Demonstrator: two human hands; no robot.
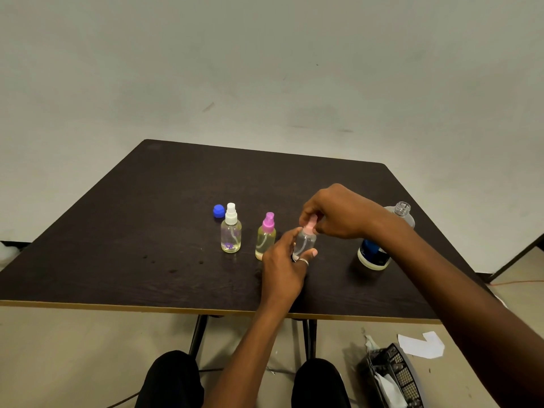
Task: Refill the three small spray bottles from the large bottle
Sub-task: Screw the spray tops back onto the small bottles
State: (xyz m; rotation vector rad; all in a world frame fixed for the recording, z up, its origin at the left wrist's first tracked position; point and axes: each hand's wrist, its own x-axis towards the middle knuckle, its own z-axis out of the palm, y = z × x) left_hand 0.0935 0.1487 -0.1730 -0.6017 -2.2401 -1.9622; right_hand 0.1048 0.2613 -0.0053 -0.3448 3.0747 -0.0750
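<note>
Hands (312, 240) around clear cylindrical spray bottle (304, 242)

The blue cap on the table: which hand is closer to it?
Left. The left hand holds the third spray bottle's body, right of the blue cap; the right hand grips its pink sprayer top, farther right.

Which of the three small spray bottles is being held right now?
The pale-pink-topped bottle, rightmost of the three: left hand grips its body, right hand its top.
</note>
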